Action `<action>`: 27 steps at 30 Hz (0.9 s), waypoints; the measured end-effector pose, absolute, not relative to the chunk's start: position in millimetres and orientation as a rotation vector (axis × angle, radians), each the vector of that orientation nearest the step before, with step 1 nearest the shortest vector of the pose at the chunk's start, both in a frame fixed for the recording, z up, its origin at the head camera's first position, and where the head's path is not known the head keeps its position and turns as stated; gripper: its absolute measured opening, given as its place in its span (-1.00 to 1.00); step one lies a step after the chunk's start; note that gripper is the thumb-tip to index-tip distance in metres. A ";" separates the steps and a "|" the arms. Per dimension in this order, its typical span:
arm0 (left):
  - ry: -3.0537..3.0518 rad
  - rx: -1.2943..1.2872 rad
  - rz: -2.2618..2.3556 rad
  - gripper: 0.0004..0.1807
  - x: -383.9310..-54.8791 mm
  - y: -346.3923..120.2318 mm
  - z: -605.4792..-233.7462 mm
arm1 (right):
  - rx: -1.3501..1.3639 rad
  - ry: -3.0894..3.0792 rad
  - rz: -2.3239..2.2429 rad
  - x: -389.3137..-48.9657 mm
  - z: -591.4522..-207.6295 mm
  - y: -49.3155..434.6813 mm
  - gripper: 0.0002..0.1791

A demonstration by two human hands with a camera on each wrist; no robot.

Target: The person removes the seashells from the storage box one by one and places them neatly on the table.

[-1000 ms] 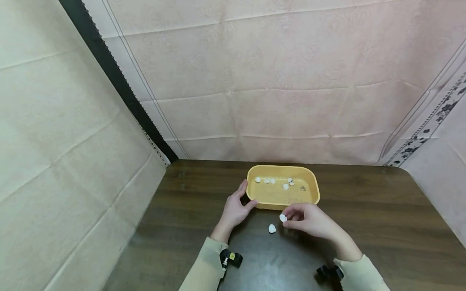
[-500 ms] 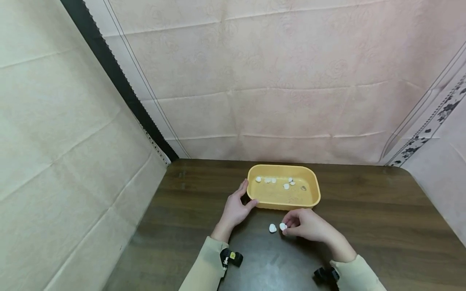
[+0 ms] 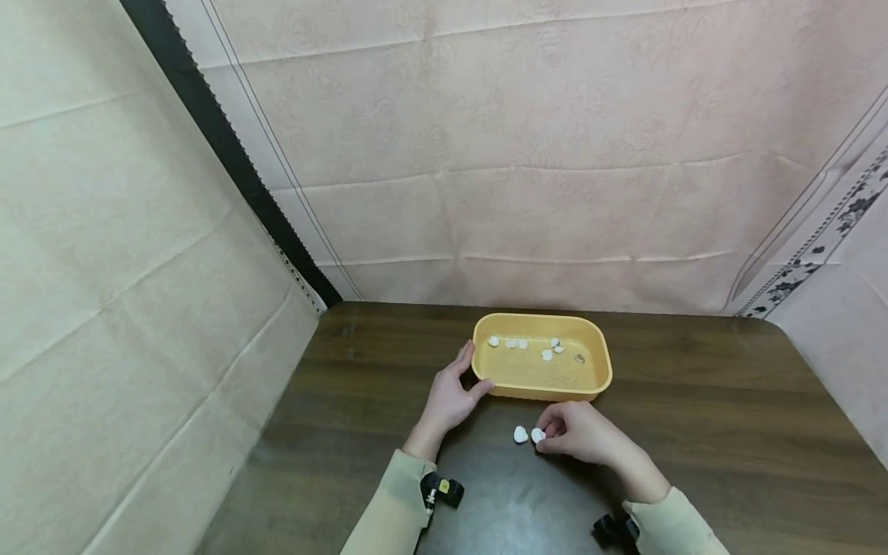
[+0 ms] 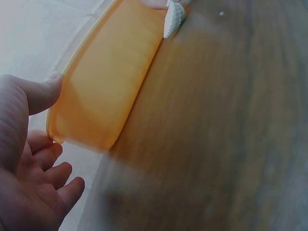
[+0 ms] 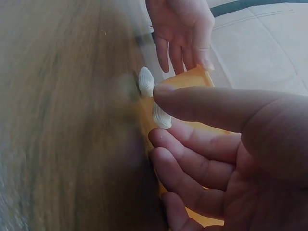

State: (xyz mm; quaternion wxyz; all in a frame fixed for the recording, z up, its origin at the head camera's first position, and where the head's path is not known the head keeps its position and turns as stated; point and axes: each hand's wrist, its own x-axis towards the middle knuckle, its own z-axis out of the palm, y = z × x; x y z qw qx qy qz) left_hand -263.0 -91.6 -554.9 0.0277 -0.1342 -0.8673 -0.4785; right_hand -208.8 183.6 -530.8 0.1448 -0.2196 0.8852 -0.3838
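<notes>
A white ribbed seashell [image 3: 538,435] is pinched between the thumb and fingers of my right hand [image 3: 586,433], low over the table in front of the yellow tray [image 3: 541,389]. Just left of it another white seashell [image 3: 520,435] lies on the table; it also shows in the right wrist view as a pale seashell [image 5: 146,81]. My left hand [image 3: 447,397] holds the tray's near left corner, its thumb on the front rim and its fingers along the left side. In the left wrist view, the thumb [image 4: 45,94] touches the rim.
Several small white shells [image 3: 546,355] and one brownish shell [image 3: 579,358] lie scattered inside the tray. The dark wooden table [image 3: 694,401] ends at a pale cloth [image 3: 541,216] hanging behind it, with more cloth at both sides.
My right hand has lowered the pinched seashell from near the tray's front edge to close beside the other shell, then shifted it slightly left. The left hand stays at the tray.
</notes>
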 end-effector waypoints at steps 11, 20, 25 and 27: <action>-2.668 -0.422 -1.489 -0.12 -263.0 -91.0 -555.5 | -0.595 2.592 -1.092 -206.9 -533.3 179.8 -0.71; -2.679 -0.411 -1.485 -0.12 -264.8 -90.3 -555.4 | -0.567 2.643 -1.057 -204.5 -531.6 175.8 -0.67; -2.670 -0.420 -1.488 -0.12 -264.0 -90.5 -554.7 | -0.569 2.652 -1.053 -203.3 -530.9 174.9 -0.66; -2.668 -0.423 -1.487 -0.12 -263.6 -90.7 -554.8 | -0.571 2.659 -1.048 -203.0 -530.9 174.5 -0.67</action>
